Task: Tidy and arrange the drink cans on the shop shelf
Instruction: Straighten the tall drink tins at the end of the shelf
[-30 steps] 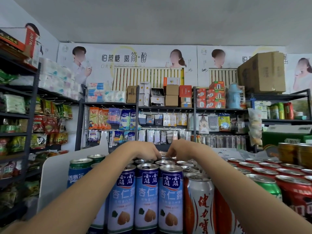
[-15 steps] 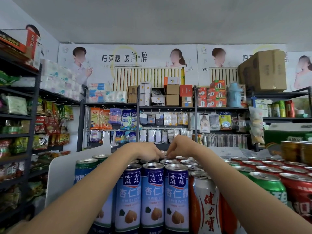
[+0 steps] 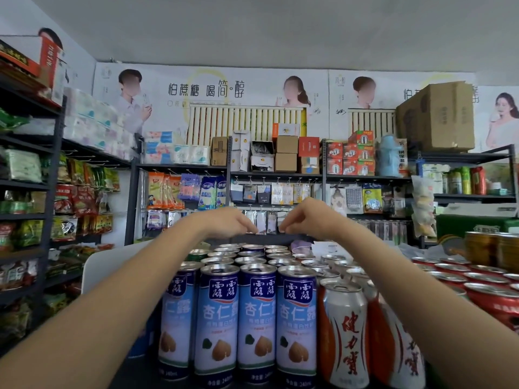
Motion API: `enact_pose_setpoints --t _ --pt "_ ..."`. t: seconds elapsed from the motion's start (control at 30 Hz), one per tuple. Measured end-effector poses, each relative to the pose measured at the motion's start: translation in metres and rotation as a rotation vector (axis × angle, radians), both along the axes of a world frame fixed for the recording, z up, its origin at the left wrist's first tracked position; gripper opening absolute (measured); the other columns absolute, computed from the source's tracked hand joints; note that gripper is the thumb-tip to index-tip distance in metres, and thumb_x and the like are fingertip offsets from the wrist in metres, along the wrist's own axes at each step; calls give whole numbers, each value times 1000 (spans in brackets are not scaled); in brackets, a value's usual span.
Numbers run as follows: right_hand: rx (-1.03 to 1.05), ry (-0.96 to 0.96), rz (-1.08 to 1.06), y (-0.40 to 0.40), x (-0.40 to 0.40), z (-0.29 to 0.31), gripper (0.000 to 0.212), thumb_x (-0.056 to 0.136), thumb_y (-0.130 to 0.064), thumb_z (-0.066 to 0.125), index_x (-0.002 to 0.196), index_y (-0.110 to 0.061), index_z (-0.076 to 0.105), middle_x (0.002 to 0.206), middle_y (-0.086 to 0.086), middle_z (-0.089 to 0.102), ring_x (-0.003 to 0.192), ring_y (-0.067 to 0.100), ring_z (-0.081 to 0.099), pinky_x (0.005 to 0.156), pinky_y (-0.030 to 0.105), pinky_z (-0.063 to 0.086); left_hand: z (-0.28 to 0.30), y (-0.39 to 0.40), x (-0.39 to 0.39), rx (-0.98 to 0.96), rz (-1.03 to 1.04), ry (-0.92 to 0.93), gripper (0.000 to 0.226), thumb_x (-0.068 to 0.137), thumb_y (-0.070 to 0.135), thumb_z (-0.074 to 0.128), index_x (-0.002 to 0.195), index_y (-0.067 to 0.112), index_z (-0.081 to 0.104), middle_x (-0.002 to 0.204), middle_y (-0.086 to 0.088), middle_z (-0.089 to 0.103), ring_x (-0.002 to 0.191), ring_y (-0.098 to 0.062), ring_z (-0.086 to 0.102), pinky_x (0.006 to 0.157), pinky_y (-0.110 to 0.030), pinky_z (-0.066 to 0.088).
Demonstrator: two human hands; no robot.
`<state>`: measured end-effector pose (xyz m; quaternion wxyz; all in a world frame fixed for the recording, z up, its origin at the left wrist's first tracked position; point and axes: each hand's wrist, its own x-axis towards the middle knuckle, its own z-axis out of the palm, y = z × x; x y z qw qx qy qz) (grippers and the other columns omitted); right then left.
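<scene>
in my view the front row of almond drink cans (image 3: 257, 318) is pale blue with a navy band carrying white characters, a brown almond graphic with a green leaf, and silver lids. to their right i see a white can (image 3: 346, 335) with red characters and orange side panels, then red cans (image 3: 494, 293) with silver tops, and gold cans (image 3: 490, 248) behind those. the rear shelving (image 3: 276, 174) is black, holding brown cartons (image 3: 438, 116) and red-and-green boxes (image 3: 361, 153).

light: bright, even | shadows: soft | edges: wide-angle bowing | focus: slightly soft
</scene>
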<state>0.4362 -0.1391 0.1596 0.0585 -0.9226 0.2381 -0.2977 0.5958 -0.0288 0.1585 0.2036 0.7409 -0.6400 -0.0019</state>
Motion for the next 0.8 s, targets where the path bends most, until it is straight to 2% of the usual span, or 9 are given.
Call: enact_pose_setpoints --t 0.07,0.1,0.13,0.2,0.27,0.43,0.6,0.7,0.8 --pt "11 37 38 8 1 1 17 85 -10 64 101 -10 72 97 1 69 80 7 56 79 21 42 -1 10 10 32 14 -5 35 95 5 40 114 21 65 112 -1 63 83 -15 48 67 -19 39" --pt "16 58 57 11 5 -1 17 85 -10 64 100 -11 72 94 -1 68 79 6 56 80 22 43 -2 14 11 59 18 -28 33 94 5 42 113 18 66 98 2 65 75 -13 49 66 -18 40" --pt "19 81 73 14 9 -3 17 85 -11 65 100 -12 72 92 -3 68 80 6 57 82 24 45 -6 17 11 86 15 -55 32 94 5 43 114 17 66 96 4 64 77 -10 52 71 -18 44" --pt "14 141 93 14 19 -7 16 84 -12 66 98 -13 73 92 -3 69 81 8 60 85 26 48 -12 19 13 109 3 -97 31 93 6 46 115 16 65 116 5 61 100 -9 56 93 -23 43" --pt "12 202 104 12 28 -8 16 83 -12 67 97 -12 73 94 -2 70 83 8 61 89 28 48 -15 21 17 114 5 -119 30 92 6 48 114 16 66 122 4 60 109 -11 55 101 -27 41" --pt "-60 315 85 12 42 -11 18 81 -7 67 98 -9 73 99 4 72 90 13 65 91 26 48 -22 26 22 72 -13 -115 32 91 4 48 115 15 65 120 2 63 110 -12 56 97 -23 42" --pt "-115 295 83 9 54 -18 10 77 -2 69 87 -3 72 89 6 72 66 3 57 72 18 49 -26 23 22 43 -7 -131 32 90 3 48 114 14 66 121 1 63 111 -13 57 95 -22 42" --pt "-184 326 70 10 59 -18 8 79 1 64 85 0 70 88 9 70 66 6 54 63 12 43 -26 20 24 42 -9 -131 33 90 1 47 114 14 66 123 0 62 111 -13 57 96 -24 43" --pt "-221 334 38 5 66 -19 14 81 2 58 87 0 71 93 10 71 74 10 55 62 16 42 -28 21 24 14 -21 -114 36 91 -1 44 115 14 65 121 1 63 100 -12 59 77 -14 46"
